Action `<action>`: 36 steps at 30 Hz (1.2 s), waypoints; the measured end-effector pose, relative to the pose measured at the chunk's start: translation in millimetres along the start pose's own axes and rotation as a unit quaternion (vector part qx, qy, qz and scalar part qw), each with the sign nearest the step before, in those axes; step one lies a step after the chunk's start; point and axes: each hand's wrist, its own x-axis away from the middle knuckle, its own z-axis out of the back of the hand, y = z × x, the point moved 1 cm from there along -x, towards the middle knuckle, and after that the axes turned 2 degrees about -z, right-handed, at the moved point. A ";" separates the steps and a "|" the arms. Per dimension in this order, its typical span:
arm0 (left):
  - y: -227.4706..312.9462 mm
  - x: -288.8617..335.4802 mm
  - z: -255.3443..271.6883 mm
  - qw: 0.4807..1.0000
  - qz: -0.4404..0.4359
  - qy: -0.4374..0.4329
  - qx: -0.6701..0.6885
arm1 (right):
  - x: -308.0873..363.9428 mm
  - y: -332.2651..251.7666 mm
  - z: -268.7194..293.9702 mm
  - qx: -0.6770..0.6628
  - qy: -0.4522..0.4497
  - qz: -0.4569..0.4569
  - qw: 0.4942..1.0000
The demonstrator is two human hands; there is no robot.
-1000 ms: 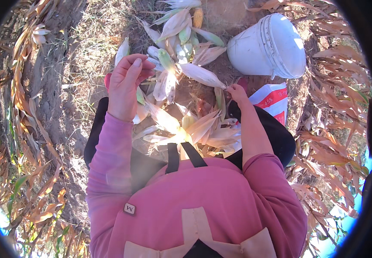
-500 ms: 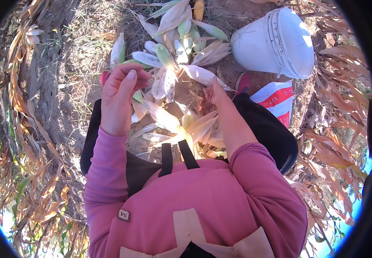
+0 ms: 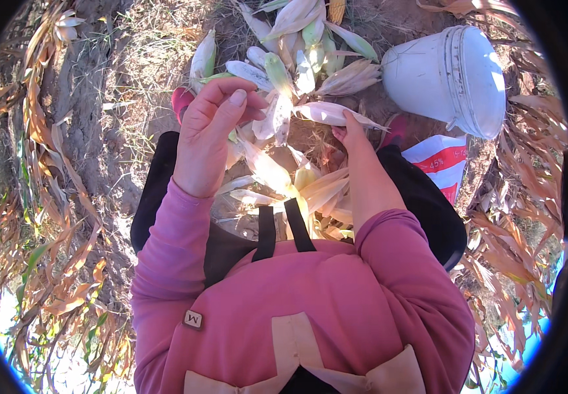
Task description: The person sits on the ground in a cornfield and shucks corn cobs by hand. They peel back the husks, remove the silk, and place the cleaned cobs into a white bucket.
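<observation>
My right hand (image 3: 352, 131) pinches a corn ear in its pale husk (image 3: 328, 113), gripping it at the near side, toward its thin tip. My left hand (image 3: 221, 118) is raised to the left of the pile, fingers loosely curled and thumb apart, with nothing visible in it. Partly behind it, more husked corn ears (image 3: 280, 73) lie heaped on the ground ahead of me. Closer in, between my legs, opened dry husks (image 3: 271, 169) spread out in the sunlight.
A white bucket (image 3: 421, 75) lies tilted at the far right. Beside my right leg is a red and white bag (image 3: 438, 157). A bare yellow cob (image 3: 337, 12) shows at the far edge. Dry corn stalks (image 3: 47, 217) line the left side, with dry leaves (image 3: 513, 217) at the right.
The view has shifted, moving the scene right and down. The corn ear at my right hand has swung a little, its thin tip going farther from me. My left hand keeps its loose curl.
</observation>
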 end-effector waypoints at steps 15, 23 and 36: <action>-37.1 -23.9 -34.6 0.941 -0.074 -0.118 -0.309 | 340.0 -122.4 -53.2 0.597 -0.288 0.355 0.659; -33.1 -24.1 -51.6 0.958 -0.069 -0.196 -0.197 | 334.8 -113.6 -39.9 0.537 -0.305 0.380 0.688; -36.4 -31.1 -57.9 0.944 -0.150 -0.117 -0.269 | 336.6 -124.1 -56.8 0.429 -0.240 0.562 0.665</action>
